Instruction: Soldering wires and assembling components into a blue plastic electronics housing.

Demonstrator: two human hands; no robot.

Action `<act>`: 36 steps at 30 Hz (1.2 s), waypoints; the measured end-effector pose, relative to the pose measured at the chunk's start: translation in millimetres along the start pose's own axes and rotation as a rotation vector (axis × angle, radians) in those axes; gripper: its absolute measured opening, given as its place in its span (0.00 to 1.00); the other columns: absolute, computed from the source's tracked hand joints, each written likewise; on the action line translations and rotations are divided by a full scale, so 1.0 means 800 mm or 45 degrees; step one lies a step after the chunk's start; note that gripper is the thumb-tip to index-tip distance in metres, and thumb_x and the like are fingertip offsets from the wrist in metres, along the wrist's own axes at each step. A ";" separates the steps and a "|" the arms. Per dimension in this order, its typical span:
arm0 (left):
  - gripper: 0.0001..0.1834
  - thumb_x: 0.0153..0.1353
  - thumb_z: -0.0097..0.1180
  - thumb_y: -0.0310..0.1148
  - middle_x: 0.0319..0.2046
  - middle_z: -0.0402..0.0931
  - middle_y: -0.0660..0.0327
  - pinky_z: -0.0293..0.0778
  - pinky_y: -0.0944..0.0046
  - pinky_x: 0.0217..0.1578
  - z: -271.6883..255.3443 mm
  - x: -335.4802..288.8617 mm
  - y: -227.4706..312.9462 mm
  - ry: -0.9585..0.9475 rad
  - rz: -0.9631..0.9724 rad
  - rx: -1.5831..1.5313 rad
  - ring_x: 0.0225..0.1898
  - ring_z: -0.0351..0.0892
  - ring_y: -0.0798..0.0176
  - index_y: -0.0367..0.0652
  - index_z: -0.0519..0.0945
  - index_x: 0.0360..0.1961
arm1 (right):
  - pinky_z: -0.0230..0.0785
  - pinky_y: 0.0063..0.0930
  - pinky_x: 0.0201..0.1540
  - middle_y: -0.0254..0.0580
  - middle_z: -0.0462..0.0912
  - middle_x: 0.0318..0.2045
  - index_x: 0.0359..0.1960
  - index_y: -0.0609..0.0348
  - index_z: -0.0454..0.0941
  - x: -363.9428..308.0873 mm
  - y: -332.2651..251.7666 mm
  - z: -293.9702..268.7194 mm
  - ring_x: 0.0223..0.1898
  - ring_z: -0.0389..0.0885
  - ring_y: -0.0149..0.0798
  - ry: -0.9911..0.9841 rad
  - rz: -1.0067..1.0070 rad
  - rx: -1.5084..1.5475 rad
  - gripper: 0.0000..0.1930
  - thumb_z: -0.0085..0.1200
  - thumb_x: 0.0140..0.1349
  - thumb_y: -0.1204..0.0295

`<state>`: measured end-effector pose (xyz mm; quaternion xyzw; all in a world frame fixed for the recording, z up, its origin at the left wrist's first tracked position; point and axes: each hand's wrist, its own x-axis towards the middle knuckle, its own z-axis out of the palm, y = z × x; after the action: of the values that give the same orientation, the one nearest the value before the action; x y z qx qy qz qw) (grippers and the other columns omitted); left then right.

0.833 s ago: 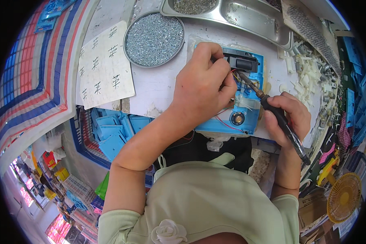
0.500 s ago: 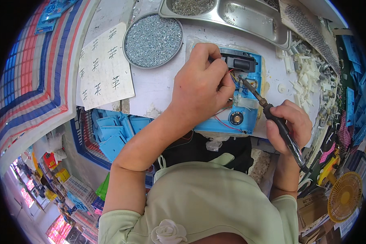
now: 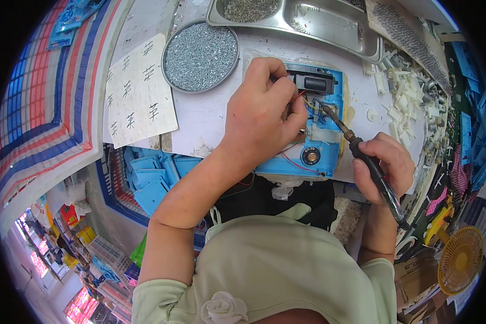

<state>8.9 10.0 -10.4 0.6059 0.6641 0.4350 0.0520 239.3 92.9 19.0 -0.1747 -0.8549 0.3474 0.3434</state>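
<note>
A blue plastic casing (image 3: 326,168) lies open in front of me, with a black box-shaped part (image 3: 314,84) in its upper half and a small round speaker (image 3: 311,156) lower down. My left hand (image 3: 262,110) is over the casing's left side, thumb and finger pinched at a thin red wire (image 3: 299,96); its fingertips are partly hidden. My right hand (image 3: 390,164) grips a soldering iron (image 3: 373,168) by its black handle. The iron's tip points into the casing, close to thin wires just below the black part. Whether it touches them I cannot tell.
A round tray of small metal screws (image 3: 200,56) and a paper sheet (image 3: 140,92) lie left. Behind is a steel compartment tray (image 3: 329,35). White plastic parts (image 3: 402,102) are heaped right. Blue panels (image 3: 151,181) fill a bin below; a yellow fan (image 3: 460,260) stands lower right.
My left hand has shifted slightly left, and more of the red and yellow wires shows beside its fingertips. The soldering iron stays at nearly the same spot. The whole view has moved a little.
</note>
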 end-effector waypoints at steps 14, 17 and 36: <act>0.11 0.49 0.69 0.23 0.41 0.72 0.56 0.76 0.64 0.32 -0.009 -0.002 0.010 -0.026 0.012 -0.048 0.37 0.79 0.60 0.40 0.81 0.34 | 0.63 0.27 0.22 0.44 0.81 0.23 0.41 0.65 0.80 -0.008 -0.001 -0.017 0.19 0.73 0.37 0.074 0.005 -0.005 0.14 0.66 0.52 0.76; 0.15 0.48 0.70 0.24 0.42 0.74 0.56 0.76 0.61 0.34 -0.022 -0.008 0.036 -0.216 0.110 -0.125 0.39 0.79 0.56 0.41 0.82 0.38 | 0.64 0.26 0.24 0.44 0.79 0.22 0.42 0.67 0.79 -0.023 -0.003 -0.026 0.20 0.74 0.36 0.239 0.055 0.035 0.15 0.65 0.51 0.77; 0.05 0.59 0.65 0.25 0.25 0.79 0.57 0.74 0.62 0.29 -0.022 0.009 0.032 -0.639 -0.377 -0.518 0.25 0.79 0.60 0.38 0.82 0.36 | 0.75 0.28 0.41 0.45 0.83 0.39 0.59 0.59 0.77 0.012 -0.005 0.062 0.36 0.83 0.39 0.250 0.335 0.134 0.29 0.64 0.52 0.88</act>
<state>15.9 4.4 20.1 0.5682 0.6110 0.3838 0.3957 197.3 71.7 0.3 -0.2999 -0.7677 0.4148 0.3856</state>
